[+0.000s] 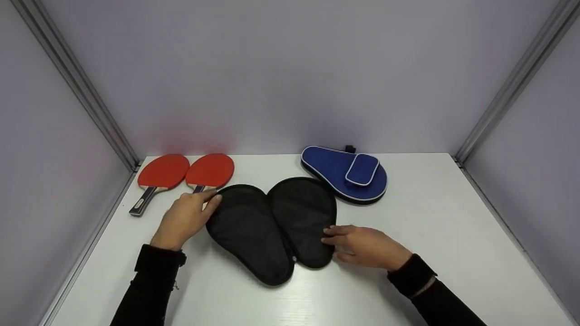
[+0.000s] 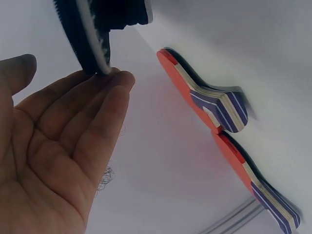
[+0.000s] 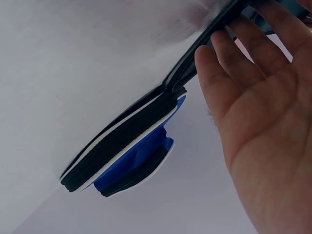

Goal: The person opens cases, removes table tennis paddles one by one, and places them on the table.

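**Both hands at the edges of an opened black paddle case**

A black paddle case (image 1: pixel 272 226) lies unzipped and spread flat in two halves near the middle of the white table (image 1: pixel 453 235), inner lining facing up. The left hand (image 1: pixel 183 219) rests at the outer edge of the left half, fingers straight and held close together, their tips touching the case's rim; the left wrist view shows the fingertips (image 2: pixel 117 80) just under that piped edge, nothing gripped. The right hand (image 1: pixel 367 246) lies at the outer edge of the right half, fingers extended and side by side, the tips touching the rim; in the right wrist view the palm is flat and open against the case's edge.

Two red table tennis paddles (image 1: pixel 186 174) lie side by side beyond the left hand, handles pointing toward the person. A closed blue paddle case (image 1: pixel 344 174) sits behind the black one, to the right.
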Demonstrator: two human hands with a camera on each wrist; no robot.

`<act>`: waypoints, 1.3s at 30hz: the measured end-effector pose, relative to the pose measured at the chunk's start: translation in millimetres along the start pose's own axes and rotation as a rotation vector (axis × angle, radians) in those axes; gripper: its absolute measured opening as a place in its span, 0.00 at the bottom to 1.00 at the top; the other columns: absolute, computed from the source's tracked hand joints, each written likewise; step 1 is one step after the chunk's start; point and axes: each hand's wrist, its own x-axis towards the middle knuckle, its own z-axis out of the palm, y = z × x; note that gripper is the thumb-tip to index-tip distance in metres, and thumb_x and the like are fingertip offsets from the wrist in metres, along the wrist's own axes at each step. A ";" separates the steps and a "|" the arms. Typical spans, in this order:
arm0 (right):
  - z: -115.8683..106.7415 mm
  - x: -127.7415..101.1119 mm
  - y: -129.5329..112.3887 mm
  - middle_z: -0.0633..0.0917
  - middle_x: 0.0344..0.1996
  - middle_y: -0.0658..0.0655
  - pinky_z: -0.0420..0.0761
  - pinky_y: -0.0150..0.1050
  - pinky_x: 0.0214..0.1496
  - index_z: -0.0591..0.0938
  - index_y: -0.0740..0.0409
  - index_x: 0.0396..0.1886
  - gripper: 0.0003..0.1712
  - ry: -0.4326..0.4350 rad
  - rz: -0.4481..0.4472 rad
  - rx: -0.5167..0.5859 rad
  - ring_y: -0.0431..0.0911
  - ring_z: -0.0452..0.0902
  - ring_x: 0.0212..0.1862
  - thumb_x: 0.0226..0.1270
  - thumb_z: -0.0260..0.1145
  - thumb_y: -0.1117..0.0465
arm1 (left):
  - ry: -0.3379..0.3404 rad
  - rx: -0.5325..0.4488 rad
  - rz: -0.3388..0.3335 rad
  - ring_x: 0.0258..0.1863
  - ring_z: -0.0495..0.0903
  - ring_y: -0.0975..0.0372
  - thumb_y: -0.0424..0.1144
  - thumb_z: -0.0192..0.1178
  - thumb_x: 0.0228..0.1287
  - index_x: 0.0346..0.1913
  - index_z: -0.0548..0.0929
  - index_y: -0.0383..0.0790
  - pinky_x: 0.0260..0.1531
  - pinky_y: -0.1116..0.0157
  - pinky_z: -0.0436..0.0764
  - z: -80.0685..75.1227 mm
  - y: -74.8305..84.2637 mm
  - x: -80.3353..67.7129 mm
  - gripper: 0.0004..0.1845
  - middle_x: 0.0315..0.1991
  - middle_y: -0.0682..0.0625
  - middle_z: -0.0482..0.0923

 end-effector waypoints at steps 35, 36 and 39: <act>-0.2 -0.4 -2.9 0.89 0.78 0.57 0.91 0.52 0.77 0.91 0.54 0.76 0.25 0.014 -0.030 -0.008 0.52 0.86 0.81 0.84 0.74 0.56 | 0.036 -0.402 0.237 0.96 0.64 0.49 0.55 0.60 0.94 0.96 0.63 0.52 0.96 0.40 0.64 35.7 51.2 23.1 0.38 0.95 0.47 0.65; 0.0 -0.1 -3.4 0.89 0.78 0.57 0.91 0.52 0.78 0.91 0.53 0.76 0.25 0.014 -0.031 -0.010 0.52 0.87 0.80 0.85 0.75 0.55 | 0.031 -0.395 0.233 0.96 0.63 0.49 0.56 0.60 0.94 0.97 0.62 0.52 0.96 0.40 0.64 38.3 51.8 24.4 0.39 0.95 0.47 0.65; -0.2 0.4 -5.7 0.90 0.77 0.56 0.92 0.52 0.77 0.91 0.52 0.76 0.25 0.021 -0.036 -0.012 0.52 0.87 0.79 0.85 0.75 0.55 | 0.016 -0.376 0.219 0.95 0.65 0.47 0.60 0.62 0.92 0.97 0.63 0.51 0.95 0.39 0.66 46.8 53.5 28.4 0.42 0.95 0.46 0.65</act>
